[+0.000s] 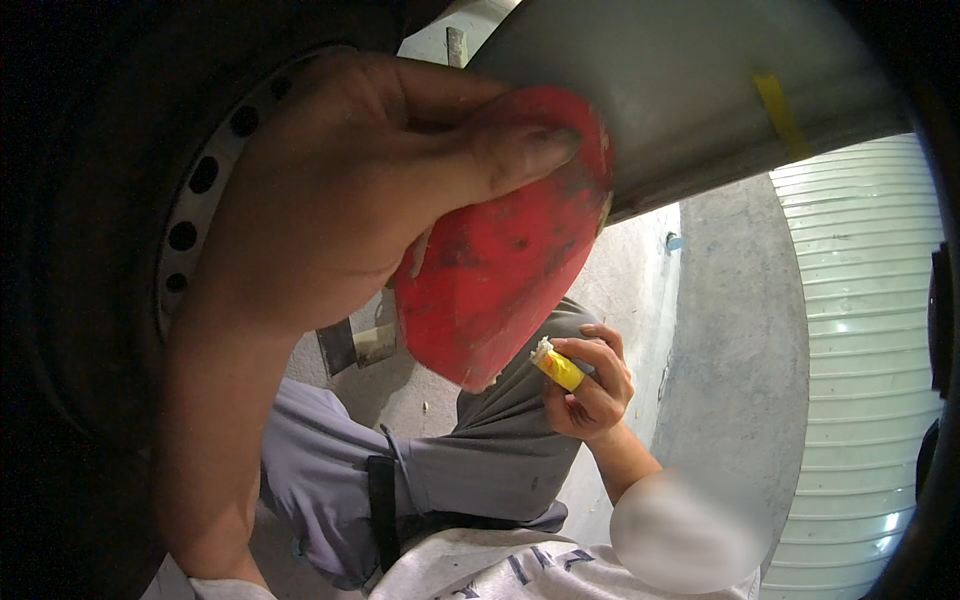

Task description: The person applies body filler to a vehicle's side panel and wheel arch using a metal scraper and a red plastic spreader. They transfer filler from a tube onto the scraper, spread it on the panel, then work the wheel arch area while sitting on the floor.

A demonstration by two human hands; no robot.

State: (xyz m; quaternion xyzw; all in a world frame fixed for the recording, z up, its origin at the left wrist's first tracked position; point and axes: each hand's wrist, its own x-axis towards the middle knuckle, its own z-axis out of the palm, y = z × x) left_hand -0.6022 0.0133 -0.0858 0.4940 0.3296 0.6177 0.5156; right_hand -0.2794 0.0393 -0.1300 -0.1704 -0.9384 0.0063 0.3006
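My left hand grips a red plate by its upper part, the thumb pressed across the near face. The plate is oval, tapers at its lower end, and carries dark smudges and pale residue along its edges. Lower and to the right, my right hand is closed around a short yellow tube. White, crumbly paste sits at the tube's end that faces the plate; the two do not touch. Behind the plate is a grey vehicle panel; whether the plate touches it I cannot tell.
A dark tyre with a perforated wheel rim stands close at the left. Yellow tape is stuck on the panel. White ribbed sheeting is at the right, beside grey flooring. Small blocks lie under my left arm.
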